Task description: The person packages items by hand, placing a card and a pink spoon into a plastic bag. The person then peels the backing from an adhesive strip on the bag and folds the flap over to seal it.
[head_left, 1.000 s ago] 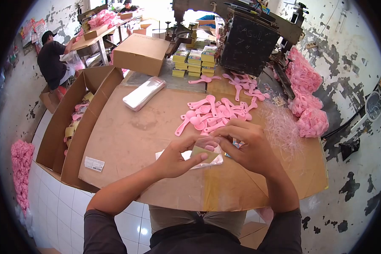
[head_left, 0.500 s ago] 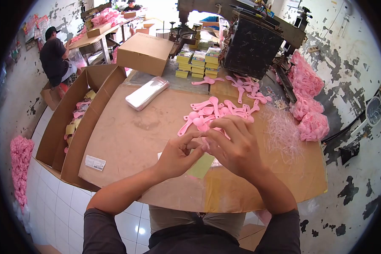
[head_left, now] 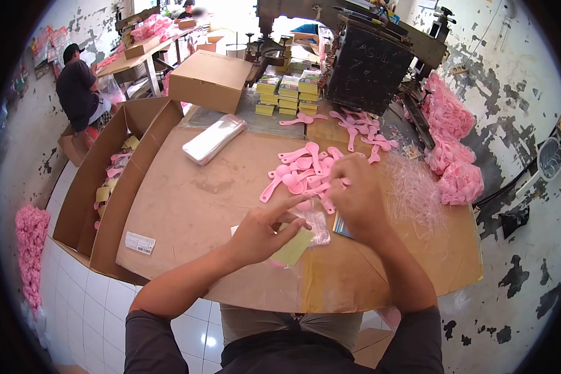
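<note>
Landmark: the loose pile of pink plastic spoons (head_left: 303, 163) on the brown cardboard-covered table (head_left: 168, 199).

Left hand (head_left: 265, 232): just nearside-left of the pile, holding a flat yellow-green card (head_left: 296, 248) tilted below its thumb. Thumb and index tips apart; card pinched farther back.

Right hand (head_left: 354, 193): over the pile's near right side, fingers curled down. Can't tell if they're closed on a spoon; fingertips mostly hidden.

Edges/room: table's near edge runs well nearside of the pile, both forearms crossing it. Widest stretch of cardboard is left of the pile, out to a white printed label (head_left: 140, 242) by the left edge. Right of the pile it's tighter: a tangle of clear plastic strips (head_left: 414, 190), then bulging pink-filled clear bags (head_left: 458, 182). Just nearside of the pile: crumpled clear plastic (head_left: 318, 225) and a blue striped card (head_left: 341, 225), partly under the right hand.

Containers: long open brown carton (head_left: 134, 177), well left of the pile, has pink pieces and yellow cards (head_left: 115, 171) inside. Boxy brown carton (head_left: 210, 76) beyond the pile, to the left; contents not visible. Shiny stack of clear plastic sleeves (head_left: 214, 138) left of the pile. Yellow-edged card stacks (head_left: 287, 93) behind it.
</note>
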A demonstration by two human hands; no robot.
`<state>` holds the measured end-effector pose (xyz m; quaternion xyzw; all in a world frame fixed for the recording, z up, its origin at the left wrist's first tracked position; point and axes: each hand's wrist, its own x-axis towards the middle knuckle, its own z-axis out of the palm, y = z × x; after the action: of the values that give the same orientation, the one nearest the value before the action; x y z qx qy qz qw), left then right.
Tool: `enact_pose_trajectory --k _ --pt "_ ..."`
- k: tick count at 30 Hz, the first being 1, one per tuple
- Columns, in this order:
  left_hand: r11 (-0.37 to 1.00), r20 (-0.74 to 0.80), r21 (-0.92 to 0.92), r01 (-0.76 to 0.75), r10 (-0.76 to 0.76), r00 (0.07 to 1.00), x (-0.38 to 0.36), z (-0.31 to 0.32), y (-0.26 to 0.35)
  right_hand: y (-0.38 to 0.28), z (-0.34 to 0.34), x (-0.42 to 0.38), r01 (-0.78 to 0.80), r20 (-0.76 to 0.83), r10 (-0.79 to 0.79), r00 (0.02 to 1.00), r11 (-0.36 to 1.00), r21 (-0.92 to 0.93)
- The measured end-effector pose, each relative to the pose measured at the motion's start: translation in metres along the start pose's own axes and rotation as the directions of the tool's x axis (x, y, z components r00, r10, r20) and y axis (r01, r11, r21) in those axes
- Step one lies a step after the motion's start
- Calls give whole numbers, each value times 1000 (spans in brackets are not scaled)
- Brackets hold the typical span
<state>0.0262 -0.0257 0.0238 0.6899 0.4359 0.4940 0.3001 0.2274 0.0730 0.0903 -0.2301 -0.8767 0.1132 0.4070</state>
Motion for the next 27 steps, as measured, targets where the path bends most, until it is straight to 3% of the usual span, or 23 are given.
enact_pose_trajectory --k 1,2,4,8,9,10,11,12,13,14,17,19,20,21,23,27 --pt "997 -4 -70 43 -43 999 1 -3 -2 11 -13 -3 -195 91 177 980 941 278" --pt "986 -4 -141 87 -89 996 2 -4 -6 22 -28 -7 -387 226 314 922 769 509" --pt "952 -7 -265 151 -158 987 3 -5 -11 38 -84 -18 -603 467 396 791 377 703" --pt "898 30 -368 242 -249 968 5 -8 -15 165 -154 -65 -333 169 418 893 359 872" --pt "889 52 -371 268 -269 962 5 -9 -15 174 -153 -72 -401 94 460 883 634 661" --pt "896 45 -362 258 -260 965 5 -8 -17 180 -152 -84 -443 9 472 881 820 361" --pt "902 39 -354 247 -249 968 4 -6 -21 185 -152 -99 -453 -78 453 888 891 12" --pt "909 34 -345 235 -238 971 4 -4 -23 187 -151 -113 -434 -154 406 901 835 -338" --pt "912 25 -344 223 -229 973 4 -2 -24 186 -151 -122 -387 -209 334 919 660 -645" --pt "916 10 -344 208 -218 976 4 0 -25 190 -153 -125 -315 -232 245 941 390 -865" --pt "894 12 -401 201 -214 977 6 3 -23 124 -127 -86 -270 -203 179 963 677 -684" --pt "879 17 -432 203 -217 976 8 2 -21 81 -94 -66 -294 -126 266 956 897 -330" --pt "875 14 -437 207 -224 975 8 2 -20 67 -76 -61 -340 -17 341 940 928 -151" --pt "871 11 -443 213 -232 973 8 3 -20 53 -59 -58 -395 106 390 915 918 28" --pt "872 -5 -442 212 -238 971 7 5 -21 23 -35 -48 -403 373 321 870 901 164" --pt "875 1 -401 271 -295 955 3 3 -29 4 8 -51 -450 432 255 865 775 443"
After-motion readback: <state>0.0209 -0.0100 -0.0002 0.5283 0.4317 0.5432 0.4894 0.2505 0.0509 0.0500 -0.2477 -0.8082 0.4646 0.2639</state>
